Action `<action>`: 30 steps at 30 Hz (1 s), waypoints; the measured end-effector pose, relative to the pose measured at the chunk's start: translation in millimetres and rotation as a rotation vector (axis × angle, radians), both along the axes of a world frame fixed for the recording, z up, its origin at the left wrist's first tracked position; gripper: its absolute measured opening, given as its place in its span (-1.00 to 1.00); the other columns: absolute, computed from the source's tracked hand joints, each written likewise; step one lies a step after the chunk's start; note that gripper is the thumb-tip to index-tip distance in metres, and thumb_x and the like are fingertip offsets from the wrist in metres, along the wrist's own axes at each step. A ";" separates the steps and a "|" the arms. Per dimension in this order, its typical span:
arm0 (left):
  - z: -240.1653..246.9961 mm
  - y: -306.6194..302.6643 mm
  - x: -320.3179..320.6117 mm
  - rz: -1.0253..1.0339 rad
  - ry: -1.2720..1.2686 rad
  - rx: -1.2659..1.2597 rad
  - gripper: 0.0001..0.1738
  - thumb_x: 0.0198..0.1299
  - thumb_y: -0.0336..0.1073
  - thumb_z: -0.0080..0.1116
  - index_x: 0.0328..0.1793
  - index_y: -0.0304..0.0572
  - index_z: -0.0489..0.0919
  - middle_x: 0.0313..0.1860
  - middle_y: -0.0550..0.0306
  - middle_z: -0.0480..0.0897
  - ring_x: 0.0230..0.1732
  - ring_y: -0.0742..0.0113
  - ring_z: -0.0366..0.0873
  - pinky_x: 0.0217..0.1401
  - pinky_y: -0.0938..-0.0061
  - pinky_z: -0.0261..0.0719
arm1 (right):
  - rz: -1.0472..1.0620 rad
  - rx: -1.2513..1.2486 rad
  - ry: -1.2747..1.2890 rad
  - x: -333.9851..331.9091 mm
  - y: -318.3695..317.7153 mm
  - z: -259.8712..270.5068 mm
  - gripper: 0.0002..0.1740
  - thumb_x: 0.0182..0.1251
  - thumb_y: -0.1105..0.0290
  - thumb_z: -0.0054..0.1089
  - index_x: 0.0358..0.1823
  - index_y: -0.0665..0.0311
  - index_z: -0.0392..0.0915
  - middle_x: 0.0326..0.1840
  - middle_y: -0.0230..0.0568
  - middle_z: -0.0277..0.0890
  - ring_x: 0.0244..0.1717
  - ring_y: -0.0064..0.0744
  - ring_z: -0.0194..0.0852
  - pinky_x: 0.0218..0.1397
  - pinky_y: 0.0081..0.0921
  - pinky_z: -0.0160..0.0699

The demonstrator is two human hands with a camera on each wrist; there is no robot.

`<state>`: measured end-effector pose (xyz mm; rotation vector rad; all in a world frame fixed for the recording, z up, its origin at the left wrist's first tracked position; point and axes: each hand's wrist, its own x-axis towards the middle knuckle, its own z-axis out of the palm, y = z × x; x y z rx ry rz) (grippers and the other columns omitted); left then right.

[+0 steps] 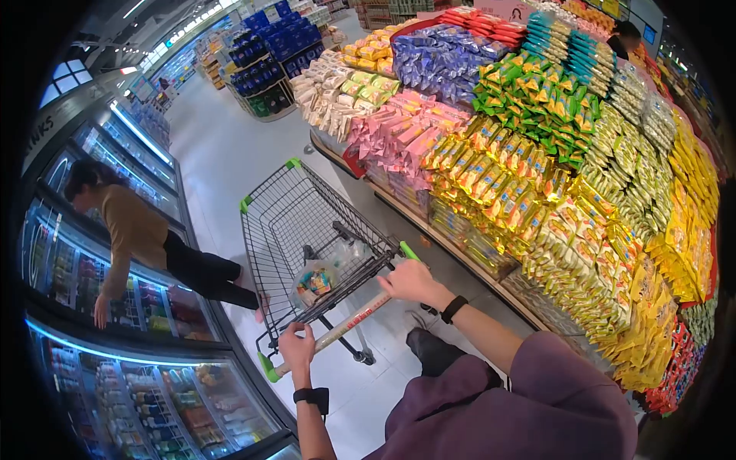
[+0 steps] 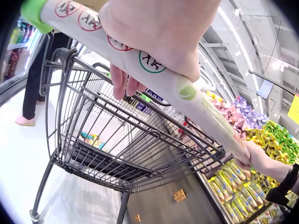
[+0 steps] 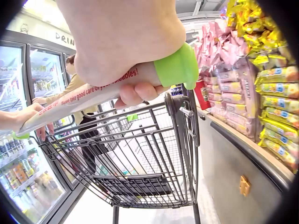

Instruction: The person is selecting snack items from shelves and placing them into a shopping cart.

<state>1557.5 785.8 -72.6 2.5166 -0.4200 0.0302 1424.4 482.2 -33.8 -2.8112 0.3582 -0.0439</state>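
A wire shopping cart (image 1: 307,222) with green corner caps stands in front of the body. My left hand (image 1: 297,345) is curled round the left part of its pale handle (image 1: 354,318); in the left wrist view, the fingers of my left hand (image 2: 149,42) hang over the far side. Near the handle's right end, my right hand (image 1: 414,284) grips it, and the right wrist view shows my right hand (image 3: 126,46) wrapped beside the green end cap (image 3: 177,67). A clear plastic bag with colourful packets (image 1: 316,281) lies in the cart.
On the left, a person in a brown top (image 1: 134,222) leans toward glass-door drink coolers (image 1: 169,391). Along the right runs a long display of wrapped snacks (image 1: 491,176) with a low edge. Blue stacked goods (image 1: 261,54) stand farther back, beyond the tiled floor (image 1: 207,146).
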 end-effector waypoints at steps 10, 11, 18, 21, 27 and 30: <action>-26.8 -28.3 217.1 0.109 -0.046 0.026 -0.77 0.15 -0.17 0.28 -0.34 -0.18 0.73 -0.49 -0.05 0.72 -0.39 -0.07 0.70 -0.15 0.12 0.63 | 0.229 0.017 0.096 199.1 -38.5 -16.5 -0.06 0.40 -0.44 -0.21 -0.61 0.31 0.70 -0.67 0.05 0.56 -0.54 0.05 0.66 -0.36 -0.16 0.64; -24.4 -33.8 237.0 0.126 -0.040 0.029 -0.77 0.16 -0.18 0.27 -0.34 -0.19 0.73 -0.49 -0.06 0.72 -0.37 -0.06 0.71 -0.14 0.13 0.63 | 0.270 0.060 0.092 218.5 -44.6 -17.3 0.01 0.31 -0.56 -0.21 -0.60 0.35 0.70 -0.64 0.11 0.57 -0.50 0.07 0.67 -0.35 -0.14 0.64; -5.4 -69.1 367.2 0.085 -0.051 0.064 -0.76 0.15 -0.21 0.25 -0.32 -0.26 0.73 -0.41 -0.13 0.73 -0.29 -0.13 0.72 -0.10 0.13 0.62 | 0.269 0.145 0.133 335.7 -68.4 -20.1 0.07 0.21 -0.64 -0.15 -0.51 0.41 0.70 -0.59 0.12 0.60 -0.45 0.12 0.66 -0.26 -0.07 0.65; -15.3 -77.9 431.0 0.086 -0.039 0.077 -0.76 0.15 -0.21 0.25 -0.34 -0.26 0.72 -0.42 -0.12 0.73 -0.32 -0.11 0.71 -0.12 0.14 0.62 | 0.263 0.133 0.138 384.7 -76.6 -22.3 0.06 0.22 -0.63 -0.17 -0.49 0.41 0.70 -0.62 0.10 0.58 -0.46 0.10 0.67 -0.29 -0.11 0.65; -10.9 -99.0 550.7 -0.040 -0.045 0.126 -0.77 0.18 -0.20 0.27 -0.32 -0.24 0.71 -0.50 -0.03 0.71 -0.49 0.03 0.64 -0.27 0.18 0.57 | 0.174 0.159 0.064 482.5 -85.9 -33.0 0.03 0.22 -0.62 -0.14 -0.54 0.37 0.69 -0.67 0.05 0.55 -0.55 0.07 0.62 -0.42 -0.13 0.59; -12.4 -120.0 604.9 -0.080 -0.028 0.071 -0.79 0.16 -0.19 0.29 -0.39 -0.15 0.71 -0.56 -0.06 0.68 -0.47 -0.03 0.68 -0.22 0.14 0.60 | 0.124 0.153 0.072 525.8 -93.4 -34.8 0.04 0.20 -0.62 -0.12 -0.60 0.38 0.67 -0.68 0.06 0.54 -0.55 0.08 0.62 -0.44 -0.15 0.57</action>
